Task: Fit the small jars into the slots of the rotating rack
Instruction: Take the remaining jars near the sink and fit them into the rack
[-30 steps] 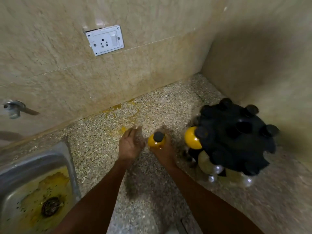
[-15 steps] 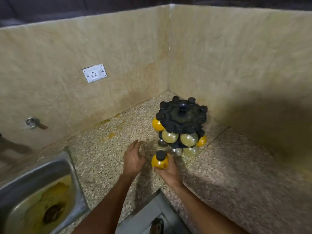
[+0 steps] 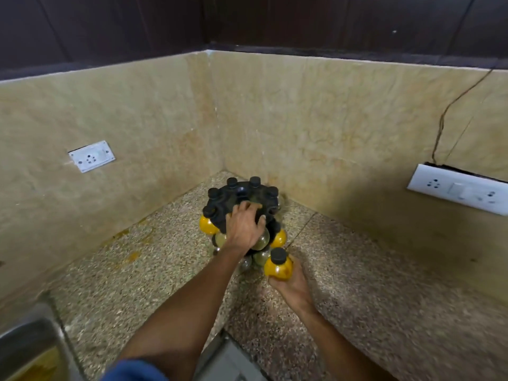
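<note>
Toward the table's [image 3: 384, 312] back corner, the right hand [image 3: 292, 285] has its grip clamped on a yellow jar [image 3: 278, 266] with a black cap, held just beside the rack's lower tier. Beyond it, the left hand [image 3: 243, 226] lies spread on the black rotating rack [image 3: 242, 196], fingers apart, touching its top.

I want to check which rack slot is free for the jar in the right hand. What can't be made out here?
Head view only:
- Near side of the rack: covered by the left hand, so any free slot there is hidden.
- Lower jars: dark, crowded, too small to count.
- Left hand's fingers: whether they grip the rack or just rest on it is unclear.
- Sink: cut off by the bottom-left edge.
- Yellow jar in the right hand: underside hidden by the palm.
</note>
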